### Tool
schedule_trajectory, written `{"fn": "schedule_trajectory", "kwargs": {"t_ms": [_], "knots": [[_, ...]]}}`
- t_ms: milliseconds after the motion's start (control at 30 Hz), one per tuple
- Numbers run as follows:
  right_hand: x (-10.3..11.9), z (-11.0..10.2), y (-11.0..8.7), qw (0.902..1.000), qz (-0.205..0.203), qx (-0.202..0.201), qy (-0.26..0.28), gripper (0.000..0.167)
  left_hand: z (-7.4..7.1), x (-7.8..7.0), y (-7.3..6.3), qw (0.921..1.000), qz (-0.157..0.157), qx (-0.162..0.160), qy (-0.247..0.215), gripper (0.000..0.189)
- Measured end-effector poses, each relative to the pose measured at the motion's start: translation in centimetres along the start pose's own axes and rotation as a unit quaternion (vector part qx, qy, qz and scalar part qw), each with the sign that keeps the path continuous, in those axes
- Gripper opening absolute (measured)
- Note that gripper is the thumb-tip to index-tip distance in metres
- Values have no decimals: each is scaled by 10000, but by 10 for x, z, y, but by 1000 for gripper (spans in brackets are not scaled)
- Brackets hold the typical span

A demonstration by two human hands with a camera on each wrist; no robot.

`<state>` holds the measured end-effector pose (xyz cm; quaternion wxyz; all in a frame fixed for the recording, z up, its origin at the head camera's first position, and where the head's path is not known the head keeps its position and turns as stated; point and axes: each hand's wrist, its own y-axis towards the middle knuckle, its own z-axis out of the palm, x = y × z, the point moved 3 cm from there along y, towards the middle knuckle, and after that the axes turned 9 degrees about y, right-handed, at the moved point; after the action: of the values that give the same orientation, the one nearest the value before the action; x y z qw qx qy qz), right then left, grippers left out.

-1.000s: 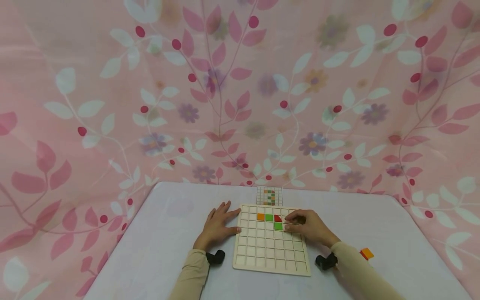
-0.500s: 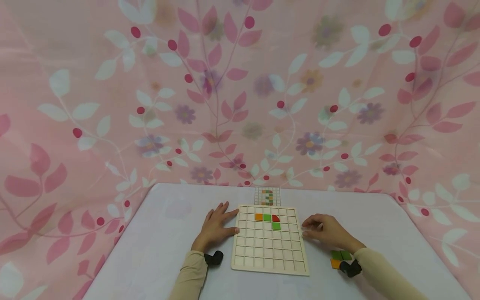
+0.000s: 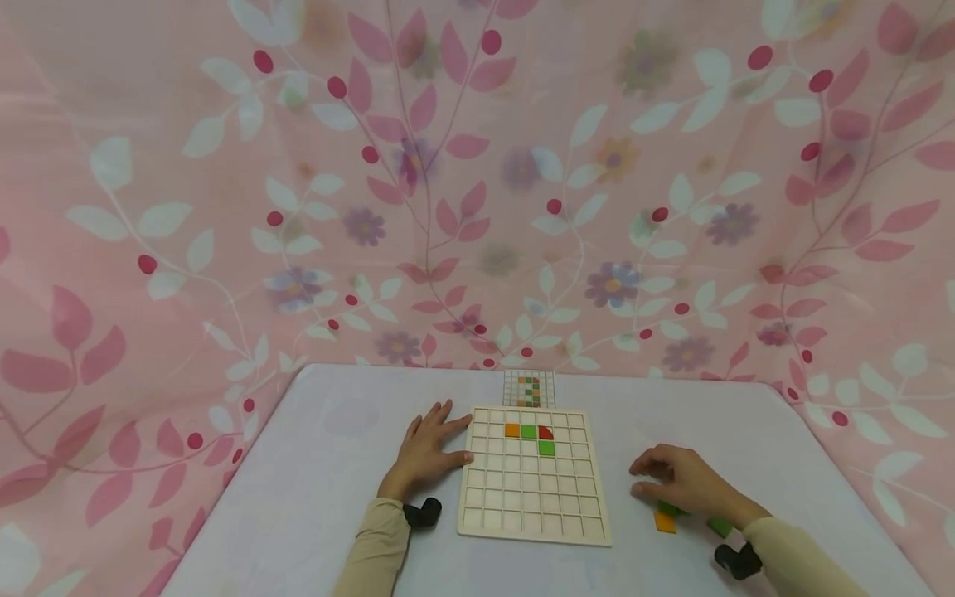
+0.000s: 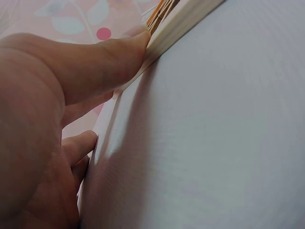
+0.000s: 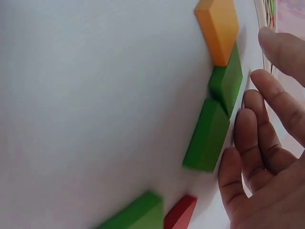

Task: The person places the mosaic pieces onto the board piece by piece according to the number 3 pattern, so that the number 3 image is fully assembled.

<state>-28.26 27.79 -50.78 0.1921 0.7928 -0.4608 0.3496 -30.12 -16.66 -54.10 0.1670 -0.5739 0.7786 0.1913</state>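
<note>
My left hand [image 3: 427, 452] lies with fingers spread at the left edge of a pale wooden grid board [image 3: 522, 502], thumb and fingertip at its rim. In the left wrist view the thumb [image 4: 107, 67] presses against the board's side. On the board sit an orange square tile [image 3: 511, 430], a green tile [image 3: 528, 431] and a red round-cornered tile [image 3: 545, 432] in a row, with another green tile [image 3: 547, 448] below the red. My right hand [image 3: 682, 481], fingers loosely bent and holding nothing, hovers over loose tiles: an orange one [image 5: 219, 28], several green ones [image 5: 207, 136] and a red one [image 5: 181, 214].
A small pattern card [image 3: 529, 389] with a coloured grid lies behind the board. White cloth covers the table [image 3: 358, 431], and a pink floral curtain [image 3: 477, 207] hangs at its back. A black wrist camera [image 3: 737, 561] sits at my right wrist, another [image 3: 423, 512] at my left.
My right hand has left the board beside the red tile and moved right and toward me, over the loose tiles. My left hand stays at the board's edge; the view has shifted slightly.
</note>
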Motion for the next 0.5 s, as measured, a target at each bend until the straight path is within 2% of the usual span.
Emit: {"fn": "schedule_trajectory", "kwargs": {"t_ms": [267,500], "knots": [[-4,-7,-15,9999,19,105,114,31,2,1,1,10000,10,-2,55,70],[-9,-12,-29,9993,-162,247,219,34,2,2,2,9999,-26,54,87,70]]}}
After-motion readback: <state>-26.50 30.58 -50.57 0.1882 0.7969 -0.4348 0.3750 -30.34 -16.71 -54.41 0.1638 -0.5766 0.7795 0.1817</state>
